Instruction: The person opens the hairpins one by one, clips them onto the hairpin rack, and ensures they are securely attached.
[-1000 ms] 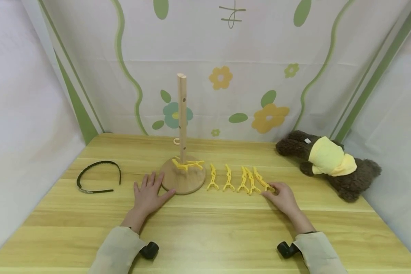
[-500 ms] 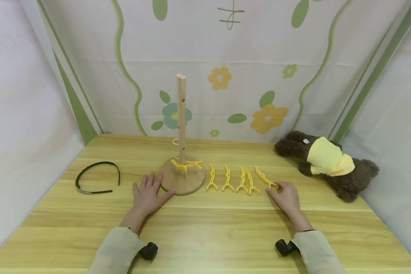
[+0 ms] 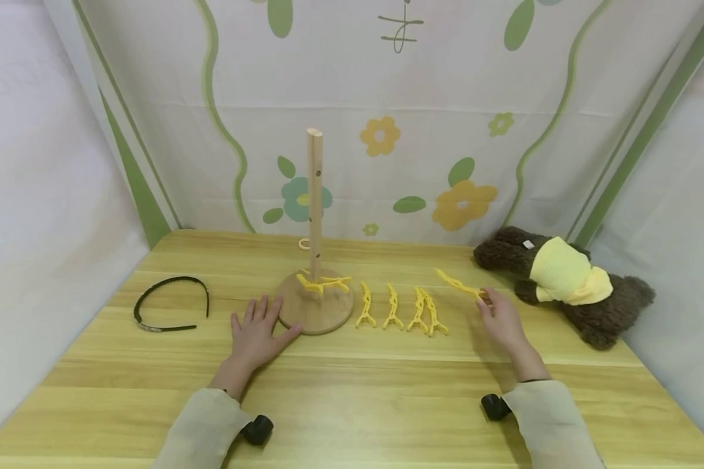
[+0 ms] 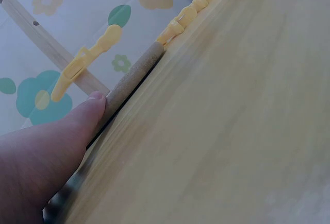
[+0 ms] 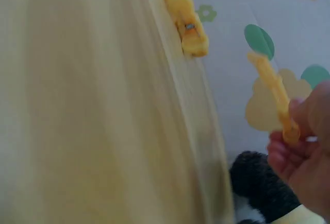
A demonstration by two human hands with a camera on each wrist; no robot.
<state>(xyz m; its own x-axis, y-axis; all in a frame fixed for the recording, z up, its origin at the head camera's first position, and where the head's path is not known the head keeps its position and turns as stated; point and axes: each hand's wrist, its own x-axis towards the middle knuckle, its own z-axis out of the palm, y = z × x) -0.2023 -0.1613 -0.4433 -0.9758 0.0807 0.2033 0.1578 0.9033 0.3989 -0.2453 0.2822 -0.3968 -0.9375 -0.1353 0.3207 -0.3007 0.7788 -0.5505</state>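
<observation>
In the head view my right hand pinches a yellow hair clip by its handle end, and the clip is up off the table, its long end pointing left. The right wrist view shows the same clip between thumb and fingers. Several more yellow hair clips lie in a row on the table. My left hand rests with fingers spread at the round wooden base of a stand, its thumb on the rim. Yellow clips are at the foot of the post; how they are fixed is unclear.
A black headband lies on the left of the wooden table. On the right lies a dark brown plush toy in a yellow top. Behind the post is a small pale ring. A patterned cloth hangs behind the table.
My right hand has drawn the rightmost clip away from the row, then lifted it off the table, up and to the right. My left hand has stayed at the base.
</observation>
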